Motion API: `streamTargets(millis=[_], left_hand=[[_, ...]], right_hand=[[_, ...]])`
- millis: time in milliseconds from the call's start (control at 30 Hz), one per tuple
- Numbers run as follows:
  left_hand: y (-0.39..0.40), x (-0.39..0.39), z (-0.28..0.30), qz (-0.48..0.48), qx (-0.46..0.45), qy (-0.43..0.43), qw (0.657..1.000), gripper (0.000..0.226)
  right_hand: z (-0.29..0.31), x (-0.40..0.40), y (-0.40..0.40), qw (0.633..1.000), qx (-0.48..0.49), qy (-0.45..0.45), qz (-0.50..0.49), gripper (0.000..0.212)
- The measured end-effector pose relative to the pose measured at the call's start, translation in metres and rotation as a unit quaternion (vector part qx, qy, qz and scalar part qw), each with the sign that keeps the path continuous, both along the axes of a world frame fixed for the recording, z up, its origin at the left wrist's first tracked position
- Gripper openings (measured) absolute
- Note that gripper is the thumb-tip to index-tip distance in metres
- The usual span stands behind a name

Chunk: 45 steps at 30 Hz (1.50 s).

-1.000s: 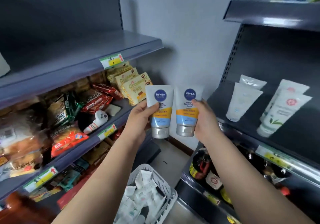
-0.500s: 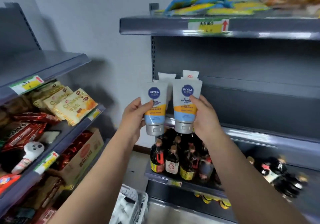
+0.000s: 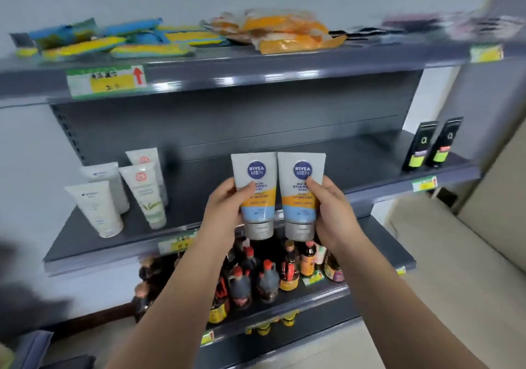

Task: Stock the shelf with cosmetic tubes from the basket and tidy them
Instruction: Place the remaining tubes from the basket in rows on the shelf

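Left hand [image 3: 225, 212] and right hand [image 3: 331, 212] each gripping an upright tube, over the middle shelf's [image 3: 313, 152] bare stretch.

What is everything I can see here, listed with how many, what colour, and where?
Nivea Men tubes: two, white with blue and orange bands, held up side by side before the middle shelf.
White tubes: four, standing at the shelf's left end.
Black tubes: two, with green labels, at the shelf's right end.
Snack packets: several, blue and yellow, on the top shelf's left.
Orange packets: a pile, top shelf's middle.
Dark sauce bottles: many, on the lower shelf.
Price tags: several, green and yellow, on shelf edges.
Left hand: grips the left tube.
Right hand: grips the right tube.
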State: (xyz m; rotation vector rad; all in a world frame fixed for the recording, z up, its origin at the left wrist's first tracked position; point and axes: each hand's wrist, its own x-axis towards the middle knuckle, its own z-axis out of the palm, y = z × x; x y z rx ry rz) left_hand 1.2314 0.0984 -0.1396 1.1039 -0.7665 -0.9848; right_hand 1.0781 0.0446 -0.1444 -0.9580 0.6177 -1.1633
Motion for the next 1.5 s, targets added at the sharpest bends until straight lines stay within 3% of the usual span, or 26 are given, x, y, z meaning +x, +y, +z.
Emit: streamTargets(millis=[333, 567, 900, 1167, 1500], left_hand=[[-0.124, -0.079, 0.013, -0.121, 0.002, -0.002, 0.993, 0.016], [-0.188, -0.137, 0.014, -0.144, 0.004, -0.01, 0.99, 0.017], [-0.257, -0.21, -0.002, -0.052, 0.019, -0.025, 0.998, 0.016], [-0.293, -0.232, -0.015, 0.053, 0.017, -0.093, 0.994, 0.019], [-0.356, -0.225, -0.03, 0.044, 0.096, -0.126, 0.986, 0.031]], right_hand=[[0.002, -0.091, -0.081, 0.99, 0.011, 0.005, -0.138, 0.011], [0.002, -0.151, -0.136, 0.985, 0.003, 0.019, -0.17, 0.013], [-0.008, -0.224, -0.225, 0.995, -0.009, 0.065, -0.073, 0.016], [-0.013, -0.244, -0.277, 0.99, -0.068, 0.125, -0.003, 0.014], [-0.028, -0.24, -0.323, 0.977, -0.129, 0.162, 0.056, 0.022]])
